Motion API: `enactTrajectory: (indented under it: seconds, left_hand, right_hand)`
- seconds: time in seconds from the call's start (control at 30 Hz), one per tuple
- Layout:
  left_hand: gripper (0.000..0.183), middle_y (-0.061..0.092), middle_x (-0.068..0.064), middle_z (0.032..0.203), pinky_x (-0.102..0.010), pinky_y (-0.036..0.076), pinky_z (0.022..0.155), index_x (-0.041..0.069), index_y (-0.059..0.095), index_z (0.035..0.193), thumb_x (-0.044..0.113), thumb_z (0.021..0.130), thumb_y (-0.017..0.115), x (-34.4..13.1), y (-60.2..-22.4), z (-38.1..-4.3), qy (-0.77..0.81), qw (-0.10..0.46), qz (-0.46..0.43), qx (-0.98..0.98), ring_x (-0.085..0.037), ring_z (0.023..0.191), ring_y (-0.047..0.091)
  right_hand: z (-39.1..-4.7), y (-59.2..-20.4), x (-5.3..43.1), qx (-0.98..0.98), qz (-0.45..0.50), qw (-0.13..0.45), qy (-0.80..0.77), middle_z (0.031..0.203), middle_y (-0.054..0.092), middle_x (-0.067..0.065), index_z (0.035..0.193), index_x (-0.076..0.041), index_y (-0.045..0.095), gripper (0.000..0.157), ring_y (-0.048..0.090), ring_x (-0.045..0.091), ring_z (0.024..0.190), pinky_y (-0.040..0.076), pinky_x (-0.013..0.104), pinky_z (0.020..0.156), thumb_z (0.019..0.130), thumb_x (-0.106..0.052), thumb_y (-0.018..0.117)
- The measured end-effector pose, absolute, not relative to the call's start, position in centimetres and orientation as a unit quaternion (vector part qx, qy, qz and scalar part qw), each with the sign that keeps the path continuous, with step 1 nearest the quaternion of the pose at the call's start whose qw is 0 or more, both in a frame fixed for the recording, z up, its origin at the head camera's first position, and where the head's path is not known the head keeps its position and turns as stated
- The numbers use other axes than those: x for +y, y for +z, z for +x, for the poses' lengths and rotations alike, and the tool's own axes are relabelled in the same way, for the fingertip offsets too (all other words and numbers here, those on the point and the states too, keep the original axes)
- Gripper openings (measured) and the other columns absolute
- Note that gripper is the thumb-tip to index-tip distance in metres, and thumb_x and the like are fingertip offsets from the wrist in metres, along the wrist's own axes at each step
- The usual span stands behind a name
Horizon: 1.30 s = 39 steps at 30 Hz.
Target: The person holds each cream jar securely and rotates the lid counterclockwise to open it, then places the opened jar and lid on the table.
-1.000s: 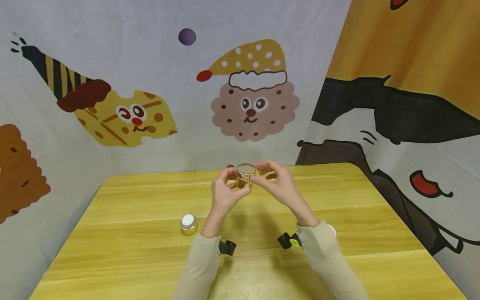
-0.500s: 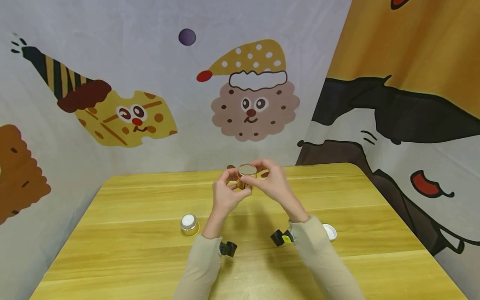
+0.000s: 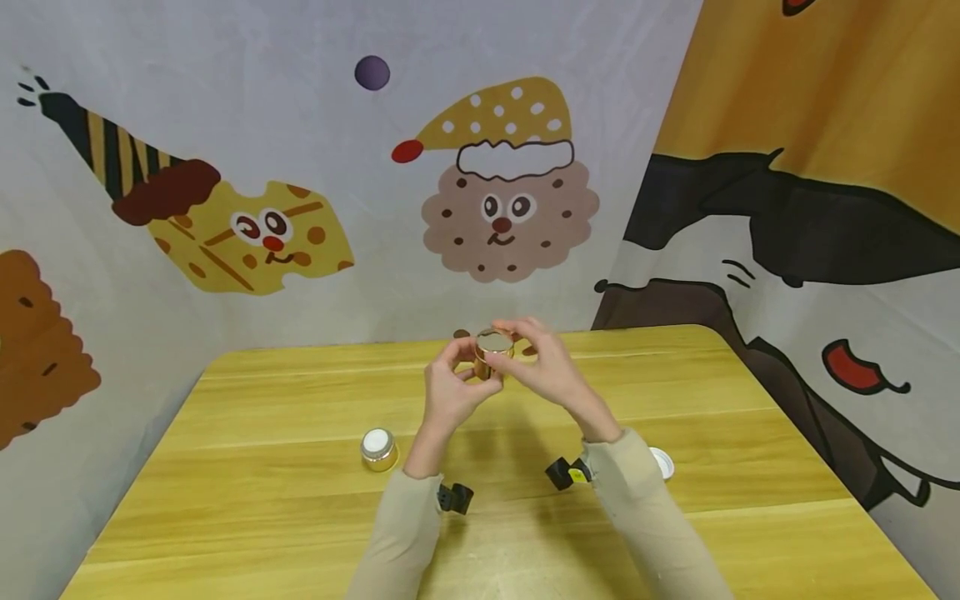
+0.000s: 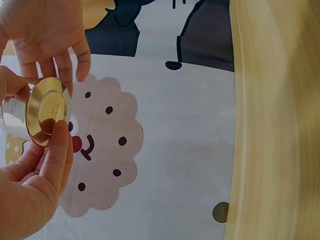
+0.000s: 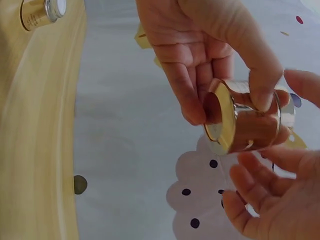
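A shiny gold cosmetic jar (image 3: 482, 368) is held up over the far part of the table, with a mirror-like lid (image 3: 495, 340) on top. My left hand (image 3: 450, 390) grips its lower body; the left wrist view shows fingertips against the gold base (image 4: 52, 111). From the other side, my right hand (image 3: 551, 371) pinches the lid, thumb in front and index finger behind. Its other fingers (image 5: 250, 190) stand apart from the jar in the right wrist view. The jar's far side is hidden.
A second gold jar (image 3: 379, 451) with a white top stands on the wooden table (image 3: 255, 517), left of my left forearm. A white round disc (image 3: 662, 463) lies beside my right sleeve, partly covered by it. A cartoon-printed cloth (image 3: 390, 308) hangs behind the table.
My right hand has moved left; its thumb has slid across the jar's front and its index finger has closed in behind the lid. More of the white disc shows. My left hand barely moved.
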State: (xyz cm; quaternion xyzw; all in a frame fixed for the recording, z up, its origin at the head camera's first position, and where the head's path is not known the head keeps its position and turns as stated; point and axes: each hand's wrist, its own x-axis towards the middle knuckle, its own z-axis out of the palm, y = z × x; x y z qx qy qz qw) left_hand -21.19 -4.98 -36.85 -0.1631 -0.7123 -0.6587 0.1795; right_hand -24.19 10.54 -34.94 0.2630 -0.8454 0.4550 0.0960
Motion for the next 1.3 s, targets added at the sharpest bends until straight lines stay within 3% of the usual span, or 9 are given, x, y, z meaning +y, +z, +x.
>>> enactTrajectory:
  seconds: [0.13,0.4,0.57,0.73,0.87,1.03,1.3]
  left_hand:
    - [0.031,0.058,-0.025,0.090,-0.047,0.054,0.072,-0.013,0.058,0.099,-0.009,0.070,0.067,-4.9,-36.9,-21.1,-0.661,0.178,-0.164,-0.710,-0.030,0.083,0.056]
    - [0.031,0.058,-0.024,0.090,-0.047,0.054,0.072,-0.013,0.058,0.099,-0.007,0.071,0.069,-4.8,-36.8,-21.0,-0.660,0.173,-0.159,-0.714,-0.029,0.084,0.056]
    - [0.031,0.058,-0.026,0.091,-0.049,0.053,0.073,-0.012,0.058,0.099,-0.008,0.071,0.069,-4.8,-36.9,-21.1,-0.664,0.169,-0.155,-0.712,-0.033,0.085,0.056]
    - [0.032,0.058,-0.026,0.091,-0.048,0.054,0.073,-0.013,0.058,0.099,-0.009,0.070,0.069,-4.8,-37.0,-21.1,-0.664,0.172,-0.159,-0.711,-0.033,0.085,0.057]
    - [0.032,0.058,-0.025,0.090,-0.047,0.054,0.071,-0.014,0.058,0.099,-0.009,0.069,0.069,-4.8,-37.0,-21.0,-0.662,0.178,-0.162,-0.710,-0.033,0.084,0.057]
    - [0.032,0.058,-0.025,0.089,-0.047,0.054,0.071,-0.015,0.058,0.099,-0.009,0.069,0.068,-4.7,-36.9,-20.9,-0.658,0.179,-0.167,-0.712,-0.032,0.083,0.056]
    - [0.033,0.059,-0.026,0.089,-0.045,0.055,0.071,-0.015,0.059,0.101,-0.010,0.070,0.068,-4.7,-37.0,-20.9,-0.658,0.175,-0.168,-0.713,-0.029,0.082,0.057]
  right_hand:
    - [-24.2,-35.2,10.4,-0.841,0.241,0.093,0.475,0.115,0.054,0.013,0.124,-0.002,0.053,0.052,0.049,0.026,0.101,0.043,0.050,0.084,0.079,-0.018,0.075]
    - [-24.2,-35.1,10.5,-0.839,0.237,0.118,0.476,0.103,0.056,0.010,0.107,-0.005,0.059,0.037,0.051,0.023,0.097,0.044,0.044,0.080,0.077,-0.016,0.077]
    - [-24.3,-35.1,11.0,-0.831,0.280,0.109,0.468,0.111,0.058,0.008,0.117,-0.006,0.063,0.037,0.050,0.021,0.100,0.044,0.041,0.081,0.082,-0.014,0.072]
    - [-24.3,-35.1,11.4,-0.828,0.292,0.082,0.471,0.121,0.054,0.009,0.129,-0.007,0.055,0.047,0.048,0.022,0.107,0.042,0.042,0.084,0.085,-0.017,0.068]
    - [-24.4,-35.2,11.3,-0.828,0.275,0.086,0.481,0.120,0.054,0.012,0.126,-0.003,0.053,0.049,0.048,0.026,0.107,0.041,0.045,0.084,0.083,-0.016,0.071]
    - [-24.5,-35.3,11.3,-0.830,0.260,0.097,0.483,0.114,0.056,0.010,0.113,-0.004,0.060,0.038,0.050,0.024,0.104,0.042,0.045,0.083,0.080,-0.016,0.075]
    - [-24.4,-35.3,11.9,-0.825,0.311,0.073,0.467,0.125,0.053,0.012,0.129,-0.004,0.056,0.042,0.048,0.025,0.109,0.041,0.046,0.085,0.088,-0.010,0.064]
